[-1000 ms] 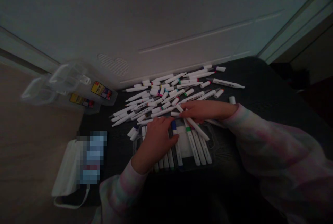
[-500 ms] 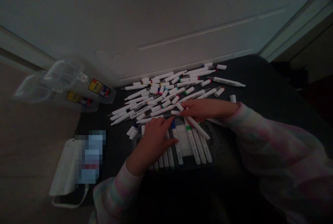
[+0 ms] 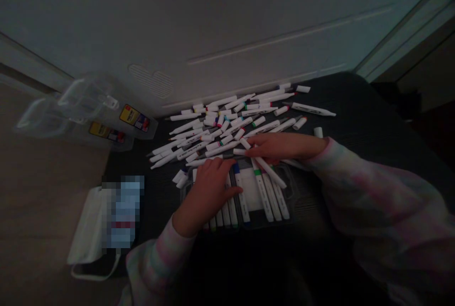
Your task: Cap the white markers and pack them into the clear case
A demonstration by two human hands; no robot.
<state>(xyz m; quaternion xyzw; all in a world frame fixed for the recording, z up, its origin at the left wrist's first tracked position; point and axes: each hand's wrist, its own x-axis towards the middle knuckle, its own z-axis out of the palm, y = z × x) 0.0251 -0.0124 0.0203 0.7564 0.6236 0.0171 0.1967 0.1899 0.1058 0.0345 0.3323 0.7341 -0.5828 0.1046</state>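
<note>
My left hand lies over the left half of a clear plastic marker case, thumb and index finger spread apart. Beneath it stand several white markers in a row, partly covered; a blue-banded marker lies just right of the thumb. My right hand reaches in from the right, fingers closed around a white marker that slants down over the case. Near its fingertips are white caps. Below sits a green-banded marker beside others in the case's right half.
Loose white markers and caps spread across the dark table behind the case. Two clear cases with yellow labels stand at the left. A white mask-like item and a blurred-out object lie front left. A pale panel rises behind.
The view has shifted very slightly. Both hands and the slanted marker stay in practically the same place.
</note>
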